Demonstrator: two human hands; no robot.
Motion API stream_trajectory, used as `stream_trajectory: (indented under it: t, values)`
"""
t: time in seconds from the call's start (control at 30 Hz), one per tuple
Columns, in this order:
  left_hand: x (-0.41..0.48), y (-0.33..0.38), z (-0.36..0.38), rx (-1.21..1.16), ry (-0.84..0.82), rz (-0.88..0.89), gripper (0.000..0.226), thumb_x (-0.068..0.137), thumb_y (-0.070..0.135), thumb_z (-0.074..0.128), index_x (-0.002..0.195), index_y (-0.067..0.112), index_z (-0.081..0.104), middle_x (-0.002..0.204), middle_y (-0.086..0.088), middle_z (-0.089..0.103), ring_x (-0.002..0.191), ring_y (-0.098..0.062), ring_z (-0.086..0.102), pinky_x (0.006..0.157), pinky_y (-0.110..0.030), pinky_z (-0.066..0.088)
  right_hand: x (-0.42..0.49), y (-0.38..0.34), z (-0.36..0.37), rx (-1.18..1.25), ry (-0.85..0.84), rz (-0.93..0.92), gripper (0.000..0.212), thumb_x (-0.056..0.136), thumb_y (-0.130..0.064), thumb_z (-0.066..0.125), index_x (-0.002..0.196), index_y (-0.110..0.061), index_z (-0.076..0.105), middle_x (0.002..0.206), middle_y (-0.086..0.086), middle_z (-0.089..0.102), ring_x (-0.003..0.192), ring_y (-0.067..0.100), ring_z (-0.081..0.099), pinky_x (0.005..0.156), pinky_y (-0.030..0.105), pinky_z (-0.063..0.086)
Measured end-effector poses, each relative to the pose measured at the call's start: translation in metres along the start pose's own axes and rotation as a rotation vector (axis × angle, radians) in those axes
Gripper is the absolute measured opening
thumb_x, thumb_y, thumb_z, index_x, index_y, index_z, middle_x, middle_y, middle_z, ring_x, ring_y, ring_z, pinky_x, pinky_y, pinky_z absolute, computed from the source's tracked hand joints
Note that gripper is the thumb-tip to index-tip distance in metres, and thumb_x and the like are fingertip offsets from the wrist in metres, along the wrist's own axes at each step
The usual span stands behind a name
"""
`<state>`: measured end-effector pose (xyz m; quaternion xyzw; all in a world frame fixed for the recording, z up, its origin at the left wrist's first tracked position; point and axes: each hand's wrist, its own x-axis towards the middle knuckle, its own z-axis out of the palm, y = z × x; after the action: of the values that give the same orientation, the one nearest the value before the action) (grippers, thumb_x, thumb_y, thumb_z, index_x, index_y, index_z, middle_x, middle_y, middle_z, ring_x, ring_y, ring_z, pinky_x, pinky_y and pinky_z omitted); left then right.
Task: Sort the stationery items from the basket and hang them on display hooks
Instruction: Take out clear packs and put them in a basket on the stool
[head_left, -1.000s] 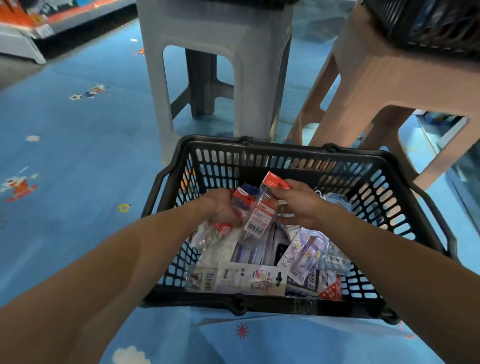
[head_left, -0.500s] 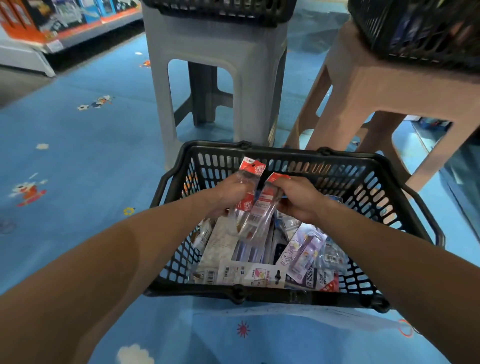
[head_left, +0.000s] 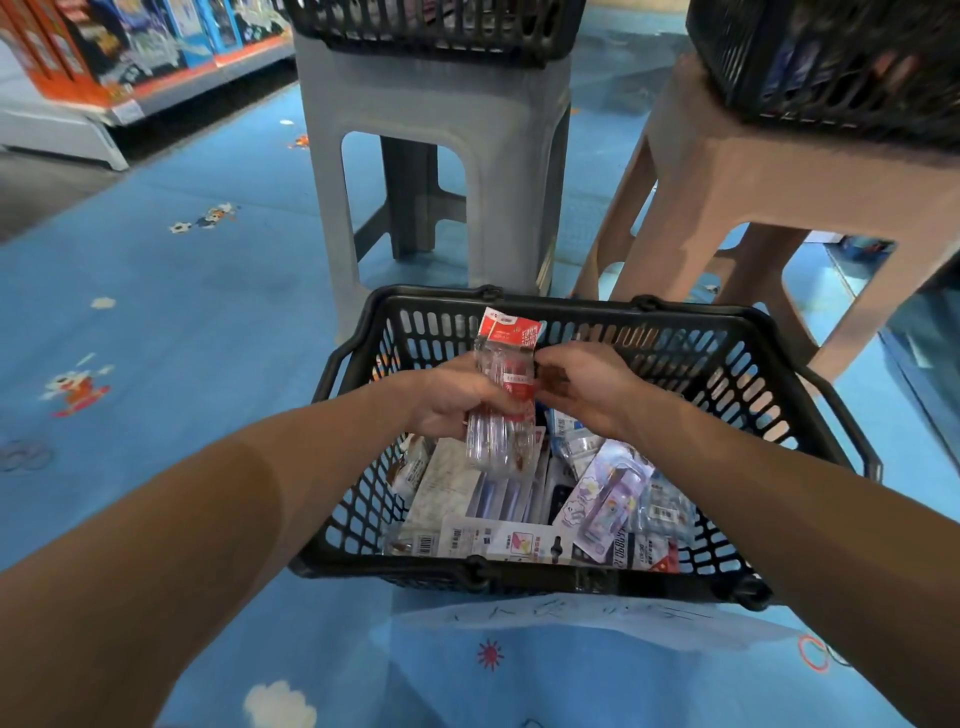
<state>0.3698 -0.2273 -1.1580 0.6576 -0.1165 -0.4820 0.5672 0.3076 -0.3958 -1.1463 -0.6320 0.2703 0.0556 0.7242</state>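
Fingers of the left hand are curled tight round a small stack of red-header packs, gripping it mid-length, with the red tops sticking up above the knuckles and the clear bottoms hanging below them. The right hand is just beside, its fingertips bent in against the stack's right edge, which reads as a pinch squaring the packs up. The stack is held clear of everything, above the basket and roughly level with its far rim. Progress: early, by my read. One product type is pulled and grouped, and nothing is hung. No display hooks in view, so I can't tell where these go. Below the fingers the basket holds plenty: a purple pack under the right wrist, white barcode packs along the near wall, and more clear packs further down, too jumbled to count. Beyond the fingers are a grey stool and a brown stool, each carrying another black basket, contents unclear. Left to do: check for any more red-header packs, carry the stack to a hook, hang it by the header holes, then repeat per type. The clear sleeves look slippery, so the stack could fan out if the grip eases.
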Motion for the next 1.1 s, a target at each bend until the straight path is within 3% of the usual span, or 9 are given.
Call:
stream_trajectory:
  t: [0.2, 0.47, 0.6, 0.73, 0.83, 0.93, 1.0, 1.03, 1.1]
  values:
    - [0.001, -0.002, -0.006, -0.01, 0.041, 0.013, 0.041, 0.091, -0.008, 0.064, 0.131, 0.002, 0.062, 0.121, -0.022, 0.069, 0.112, -0.034, 0.068, 0.104, -0.048, 0.054, -0.003, 0.01, 0.004, -0.135, -0.087, 0.055, 0.024, 0.09, -0.004, 0.072, 0.113, -0.009, 0.066, 0.112, 0.012, 0.072, 0.106, 0.028, 0.07, 0.081, 0.04, 0.061]
    - [0.002, 0.004, -0.007, -0.105, -0.019, -0.043, 0.044, 0.091, 0.005, 0.062, 0.135, 0.007, 0.056, 0.109, -0.014, 0.07, 0.105, -0.03, 0.066, 0.106, -0.053, 0.051, 0.004, 0.014, 0.006, -0.04, -0.103, -0.029, 0.016, 0.092, -0.004, 0.072, 0.106, -0.006, 0.066, 0.098, 0.01, 0.075, 0.083, 0.018, 0.075, 0.069, 0.03, 0.061]
    - [0.004, 0.005, -0.013, -0.119, 0.005, -0.019, 0.046, 0.081, 0.005, 0.074, 0.126, 0.007, 0.063, 0.11, -0.011, 0.077, 0.105, -0.026, 0.074, 0.095, -0.044, 0.058, 0.005, 0.015, 0.0, -0.145, -0.161, 0.068, 0.035, 0.09, -0.026, 0.077, 0.121, -0.012, 0.066, 0.111, 0.011, 0.074, 0.104, 0.028, 0.071, 0.093, 0.048, 0.057]
    - [0.008, 0.002, -0.014, -0.071, 0.128, 0.003, 0.054, 0.077, -0.003, 0.079, 0.127, 0.006, 0.06, 0.116, -0.012, 0.076, 0.111, -0.028, 0.072, 0.093, -0.044, 0.058, 0.008, 0.017, -0.007, -0.169, -0.205, 0.079, 0.027, 0.09, -0.026, 0.074, 0.113, -0.013, 0.072, 0.101, 0.007, 0.074, 0.096, 0.024, 0.072, 0.087, 0.045, 0.061]
    - [0.014, -0.001, -0.009, 0.159, 0.171, -0.033, 0.052, 0.079, 0.007, 0.084, 0.125, 0.017, 0.062, 0.118, -0.006, 0.073, 0.112, -0.023, 0.067, 0.096, -0.041, 0.054, 0.011, 0.02, -0.014, -0.254, -0.151, 0.035, 0.023, 0.088, -0.03, 0.075, 0.109, -0.02, 0.072, 0.087, -0.002, 0.077, 0.089, 0.017, 0.071, 0.072, 0.035, 0.054]
    - [0.024, -0.013, -0.007, 0.513, 0.165, -0.176, 0.038, 0.084, 0.022, 0.082, 0.115, 0.016, 0.061, 0.111, -0.007, 0.068, 0.092, -0.015, 0.064, 0.067, -0.026, 0.051, 0.018, 0.022, -0.024, -0.339, -0.041, 0.019, 0.023, 0.087, -0.033, 0.071, 0.106, -0.019, 0.069, 0.086, 0.0, 0.074, 0.086, 0.018, 0.065, 0.072, 0.034, 0.045]
    - [0.03, -0.023, -0.011, 0.765, 0.14, -0.258, 0.03, 0.086, 0.033, 0.08, 0.105, 0.017, 0.063, 0.111, -0.005, 0.068, 0.09, -0.014, 0.065, 0.058, -0.024, 0.047, 0.022, 0.023, -0.032, -0.351, 0.011, 0.023, 0.028, 0.085, -0.036, 0.069, 0.107, -0.018, 0.066, 0.092, 0.004, 0.07, 0.086, 0.02, 0.061, 0.075, 0.034, 0.044]
    - [0.032, -0.026, -0.015, 0.893, 0.141, -0.281, 0.03, 0.087, 0.037, 0.078, 0.102, 0.016, 0.062, 0.111, -0.004, 0.067, 0.09, -0.015, 0.065, 0.06, -0.026, 0.05, 0.023, 0.024, -0.035, -0.365, 0.011, 0.024, 0.03, 0.085, -0.037, 0.069, 0.108, -0.017, 0.065, 0.093, 0.006, 0.069, 0.086, 0.021, 0.061, 0.077, 0.036, 0.044]
    - [0.034, -0.031, -0.022, 1.157, 0.18, -0.289, 0.044, 0.088, 0.04, 0.076, 0.119, 0.013, 0.06, 0.12, -0.004, 0.063, 0.1, -0.019, 0.062, 0.079, -0.03, 0.056, 0.025, 0.027, -0.04, -0.41, -0.005, 0.033, 0.036, 0.083, -0.037, 0.068, 0.111, -0.015, 0.064, 0.098, 0.011, 0.071, 0.091, 0.025, 0.065, 0.083, 0.041, 0.05]
